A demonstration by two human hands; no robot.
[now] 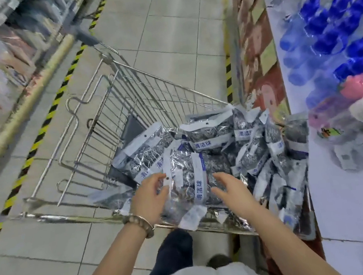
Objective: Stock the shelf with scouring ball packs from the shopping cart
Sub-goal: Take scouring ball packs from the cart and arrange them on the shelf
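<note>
Each white band in the heap of packs (235,143) reads 清洁球 in blue. The heap fills the near right end of the cart (95,136), in the middle of the frame. The packs are clear and silvery, showing grey wire balls, and have a white header card with a punched hole. One pack (189,183) lies on top at lower centre, between the hands, its band running lengthwise. The left hand (148,200), with a bead bracelet (139,222) at the wrist, has its fingers (160,188) loosely curled against that pack's header. Whether they pinch it is lost in blur. The right hand (233,188) hovers at the pack's right edge, fingers (219,178) spread. At the right of the frame the white shelf (342,214) carries blue bottles (333,25), their labels unreadable.
</note>
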